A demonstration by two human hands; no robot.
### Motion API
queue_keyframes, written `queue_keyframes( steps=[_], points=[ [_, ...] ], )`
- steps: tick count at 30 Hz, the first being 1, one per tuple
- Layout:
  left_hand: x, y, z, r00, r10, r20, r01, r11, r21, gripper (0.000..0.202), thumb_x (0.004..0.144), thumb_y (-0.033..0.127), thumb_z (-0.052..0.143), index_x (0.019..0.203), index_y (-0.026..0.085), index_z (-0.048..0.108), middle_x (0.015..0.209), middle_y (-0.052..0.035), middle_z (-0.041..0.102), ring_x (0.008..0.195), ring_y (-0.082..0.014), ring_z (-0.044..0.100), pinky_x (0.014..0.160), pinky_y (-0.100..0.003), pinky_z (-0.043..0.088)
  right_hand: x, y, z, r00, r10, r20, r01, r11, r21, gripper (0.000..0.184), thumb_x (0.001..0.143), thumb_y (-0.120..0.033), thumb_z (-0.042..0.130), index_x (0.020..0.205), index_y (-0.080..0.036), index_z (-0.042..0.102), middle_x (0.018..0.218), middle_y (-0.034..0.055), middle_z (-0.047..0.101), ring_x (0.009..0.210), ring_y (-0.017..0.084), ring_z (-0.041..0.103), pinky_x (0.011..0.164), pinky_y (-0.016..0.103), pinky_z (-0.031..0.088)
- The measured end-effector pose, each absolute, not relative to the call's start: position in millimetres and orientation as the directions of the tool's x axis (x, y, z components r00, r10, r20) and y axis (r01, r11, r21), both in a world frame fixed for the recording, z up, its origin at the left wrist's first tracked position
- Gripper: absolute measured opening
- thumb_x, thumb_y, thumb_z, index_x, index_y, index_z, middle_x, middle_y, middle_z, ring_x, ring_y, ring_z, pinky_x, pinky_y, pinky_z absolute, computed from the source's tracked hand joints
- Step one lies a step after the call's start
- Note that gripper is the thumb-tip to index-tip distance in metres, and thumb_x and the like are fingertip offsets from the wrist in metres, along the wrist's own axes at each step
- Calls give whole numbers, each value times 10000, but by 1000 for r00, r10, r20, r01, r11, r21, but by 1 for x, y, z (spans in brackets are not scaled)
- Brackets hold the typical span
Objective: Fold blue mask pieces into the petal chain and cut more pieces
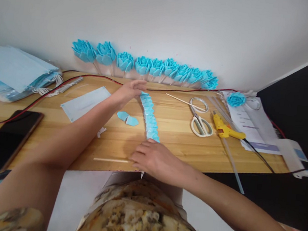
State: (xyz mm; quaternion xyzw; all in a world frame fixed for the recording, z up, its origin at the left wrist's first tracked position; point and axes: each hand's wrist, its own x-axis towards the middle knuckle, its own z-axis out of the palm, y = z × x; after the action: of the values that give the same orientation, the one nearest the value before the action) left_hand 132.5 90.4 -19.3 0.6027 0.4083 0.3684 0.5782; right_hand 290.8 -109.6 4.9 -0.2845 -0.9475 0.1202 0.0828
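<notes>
A strip of overlapping light-blue petals (148, 115) runs front to back across the wooden table, slightly curved. At its far end is my left hand (131, 90), thumb and fingers closed on the tip. My right hand (156, 161) has its fingers curled at the near end, which is partly hidden under them. Two loose blue petal pieces (127, 118) lie left of the strip. A thin wooden stick (110, 160) rests by the front edge, its right end reaching my right fingers.
Finished blue flowers on sticks (156, 67) line the wall. Scissors (201, 125), a yellow glue gun (225, 128) and another blue flower (236, 99) lie right. Leftward are a flat mask sheet (85, 102), stacked masks (17, 68) and a phone (8, 139). A red-black cable (45, 95) crosses the table.
</notes>
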Motion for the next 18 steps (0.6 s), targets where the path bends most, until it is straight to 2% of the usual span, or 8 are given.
queue_keyframes(
  steps=[3,5,7,9,11,13,18],
  points=[
    [133,88,-17,395,918,-28,81,-5,997,529,778,78,600,1306,96,573,1252,-160,673,1062,-201,662,972,-354,483,306,-80,10,-705,672,227,553,721,-418,232,1005,-335,529,1038,-185,702,953,74,729,889,183,642,798,320,447],
    [134,87,-15,385,922,-37,69,11,998,492,812,100,600,1303,83,571,1229,-162,682,1036,-199,671,950,-347,494,320,-51,11,-498,815,296,598,570,-563,215,996,-310,514,1045,-207,696,965,56,738,874,175,656,786,311,470],
    [136,85,-14,373,927,-47,64,25,998,465,839,110,586,1302,72,569,1213,-161,691,1026,-195,677,943,-341,499,333,-19,8,-266,900,344,621,433,-653,225,944,-279,548,1122,-224,673,1006,50,738,876,184,659,781,323,494],
    [137,84,-13,363,931,-45,65,23,998,448,851,122,586,1296,73,575,1209,-157,696,1026,-198,681,941,-342,505,342,11,0,-182,922,343,615,379,-692,371,859,-265,618,1228,-229,634,1086,62,725,961,210,664,813,351,513],
    [138,83,-14,363,931,-32,73,6,997,445,850,135,599,1290,73,583,1207,-158,700,1031,-206,681,936,-346,509,345,34,-7,-176,929,324,586,364,-724,507,812,-260,642,1315,-221,587,1169,83,706,1069,236,652,850,377,524],
    [139,83,-15,363,932,-7,87,-26,996,448,844,143,612,1286,69,589,1195,-160,708,1029,-212,681,936,-352,508,343,50,-13,-213,925,315,556,380,-740,569,787,-249,648,1349,-210,569,1213,94,695,1119,246,639,876,387,527],
    [140,85,-15,368,928,66,81,-102,991,400,849,189,627,1238,98,627,1098,-125,734,972,-204,685,902,-339,517,331,69,-16,-300,905,301,545,422,-724,520,765,-187,610,1285,-186,643,1011,56,733,922,208,664,878,380,518]
  ],
)
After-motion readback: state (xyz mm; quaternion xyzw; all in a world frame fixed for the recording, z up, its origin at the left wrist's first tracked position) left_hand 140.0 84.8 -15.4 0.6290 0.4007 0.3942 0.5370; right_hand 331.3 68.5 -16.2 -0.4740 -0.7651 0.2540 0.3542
